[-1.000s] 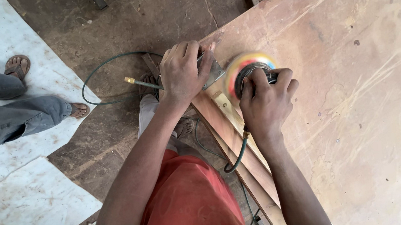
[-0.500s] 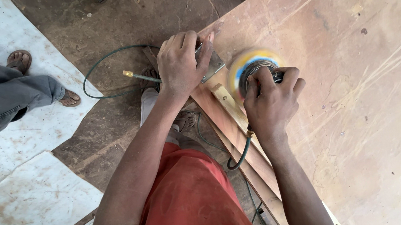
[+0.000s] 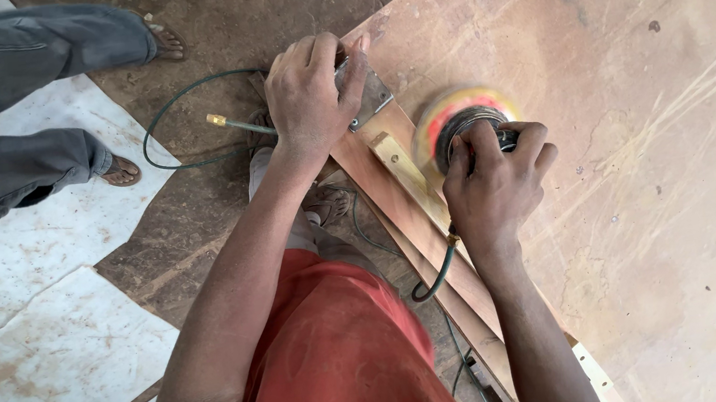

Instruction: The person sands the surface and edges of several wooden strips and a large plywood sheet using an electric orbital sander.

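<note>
My right hand (image 3: 493,187) grips a round pneumatic sander (image 3: 457,122) with a blurred yellow and red spinning disc, pressed flat on a large reddish plywood board (image 3: 640,151). A green hose (image 3: 438,274) leaves the sander under my wrist. My left hand (image 3: 308,94) presses down on the board's near corner, its fingers over a grey metal piece (image 3: 372,99) at the edge. A pale wooden strip (image 3: 414,181) lies along the board's edge between my hands.
Another person's legs in grey trousers and sandals (image 3: 125,169) stand at the upper left on white sheeting (image 3: 41,336). A green hose with a brass tip (image 3: 219,121) loops over the dirt floor. My red shorts (image 3: 340,356) fill the bottom centre.
The sander and my right hand have slid a little along the board's edge. The other person's legs have stepped closer. My left hand stays on the corner.
</note>
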